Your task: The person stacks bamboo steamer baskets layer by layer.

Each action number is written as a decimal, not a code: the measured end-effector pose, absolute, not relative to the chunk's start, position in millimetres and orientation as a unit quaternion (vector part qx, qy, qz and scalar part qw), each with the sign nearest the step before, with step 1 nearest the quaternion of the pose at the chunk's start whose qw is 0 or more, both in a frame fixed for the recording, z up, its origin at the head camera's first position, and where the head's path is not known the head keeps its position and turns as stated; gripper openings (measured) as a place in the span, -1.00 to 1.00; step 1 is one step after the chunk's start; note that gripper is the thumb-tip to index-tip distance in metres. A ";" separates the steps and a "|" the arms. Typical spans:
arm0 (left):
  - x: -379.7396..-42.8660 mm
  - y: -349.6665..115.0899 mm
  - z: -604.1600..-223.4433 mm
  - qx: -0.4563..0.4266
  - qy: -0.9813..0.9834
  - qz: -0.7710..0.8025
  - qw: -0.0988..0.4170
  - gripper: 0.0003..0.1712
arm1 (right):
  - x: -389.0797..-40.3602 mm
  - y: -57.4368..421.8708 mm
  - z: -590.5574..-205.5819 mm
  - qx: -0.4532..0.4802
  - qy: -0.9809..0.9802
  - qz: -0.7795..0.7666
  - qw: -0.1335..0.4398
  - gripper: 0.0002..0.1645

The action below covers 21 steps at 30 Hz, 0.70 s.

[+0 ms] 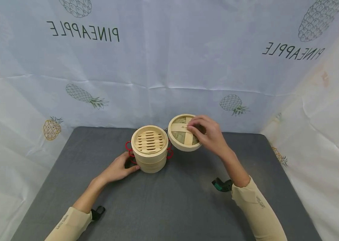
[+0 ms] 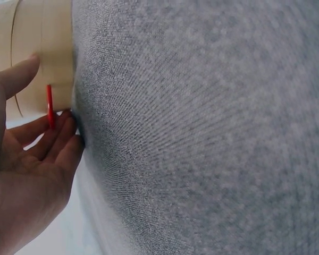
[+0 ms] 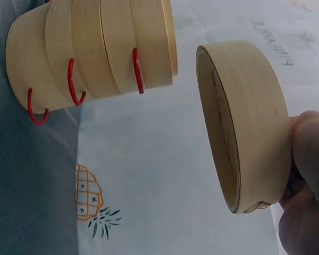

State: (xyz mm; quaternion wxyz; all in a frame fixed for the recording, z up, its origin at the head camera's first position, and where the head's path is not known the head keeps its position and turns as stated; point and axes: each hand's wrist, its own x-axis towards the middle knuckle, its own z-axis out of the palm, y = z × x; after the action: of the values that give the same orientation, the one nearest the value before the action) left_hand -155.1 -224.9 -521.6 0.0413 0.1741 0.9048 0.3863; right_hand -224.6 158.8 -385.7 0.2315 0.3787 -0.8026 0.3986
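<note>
A stacked bamboo steamer (image 1: 149, 160) stands upright on the table, its slatted top tier uncovered. Red loop handles stick out at both sides. My left hand (image 1: 119, 169) holds it low on its left side, thumb against the front wall and fingers around by a red handle (image 2: 50, 103). To the right of the stack, my right hand (image 1: 208, 133) pinches the round bamboo lid (image 1: 179, 136) at the middle of its woven top. Held up off the table, the lid is tilted; in the right wrist view a gap separates its rim (image 3: 202, 95) from the stack.
The dark grey table (image 1: 163, 207) reaches back to a white curtain (image 1: 163, 60) printed with pineapples, which hangs behind it and at both sides. A dark strap piece (image 1: 222, 184) sticks out at the right wrist, another (image 1: 98, 213) at the left.
</note>
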 end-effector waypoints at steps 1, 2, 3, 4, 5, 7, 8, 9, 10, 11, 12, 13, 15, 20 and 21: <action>-155.1 -224.9 -521.5 0.174 0.905 0.386 0.041 -0.29 | -224.8 157.3 -385.3 0.381 -0.801 0.398 0.232 -0.89; -155.0 -224.8 -521.4 0.174 0.905 0.386 0.041 -0.28 | -225.2 155.7 -385.1 0.384 -0.799 0.399 0.233 -0.89; -154.9 -224.8 -521.2 0.174 0.905 0.386 0.041 -0.29 | -225.4 154.0 -384.7 0.387 -0.798 0.399 0.234 -0.88; -154.8 -224.6 -521.0 0.174 0.905 0.386 0.041 -0.29 | -225.5 152.1 -384.2 0.389 -0.796 0.399 0.234 -0.88; -154.7 -224.4 -520.9 0.173 0.905 0.387 0.042 -0.29 | -225.6 150.4 -383.8 0.391 -0.795 0.400 0.235 -0.87; -154.7 -224.1 -520.2 0.174 0.904 0.388 0.042 -0.30 | -225.9 146.6 -382.8 0.394 -0.793 0.402 0.234 -0.87; -154.9 -224.0 -519.9 0.174 0.904 0.388 0.042 -0.30 | -226.0 144.8 -382.2 0.395 -0.792 0.403 0.233 -0.88; -155.1 -223.9 -519.8 0.174 0.904 0.389 0.041 -0.29 | -225.9 142.8 -381.5 0.395 -0.792 0.404 0.231 -0.88; -155.3 -224.0 -519.8 0.174 0.904 0.389 0.041 -0.29 | -226.1 140.7 -381.0 0.396 -0.791 0.408 0.228 -0.88; -155.6 -224.2 -520.0 0.174 0.904 0.388 0.041 -0.29 | -226.4 138.6 -380.5 0.397 -0.790 0.409 0.226 -0.89; -155.9 -224.5 -520.3 0.174 0.904 0.388 0.041 -0.29 | -226.6 136.3 -379.9 0.398 -0.789 0.410 0.224 -0.89; -156.1 -224.5 -520.4 0.173 0.904 0.388 0.042 -0.29 | -226.9 134.1 -379.4 0.399 -0.789 0.412 0.221 -0.89; -156.5 -224.7 -520.8 0.172 0.904 0.389 0.043 -0.29 | -227.3 129.6 -378.6 0.401 -0.788 0.413 0.217 -0.90; -156.6 -224.9 -520.7 0.172 0.905 0.387 0.042 -0.28 | -228.8 119.1 -377.6 0.405 -0.788 0.410 0.217 -0.91; -156.6 -224.8 -520.6 0.172 0.905 0.386 0.042 -0.29 | -229.0 116.9 -377.3 0.406 -0.787 0.410 0.217 -0.91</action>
State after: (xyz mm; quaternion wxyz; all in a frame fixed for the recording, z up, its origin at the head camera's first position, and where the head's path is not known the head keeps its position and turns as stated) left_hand -156.6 -224.8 -520.6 0.0421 0.1718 0.9052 0.3864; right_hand -229.0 116.9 -377.3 0.2171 0.4061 -0.7873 0.4100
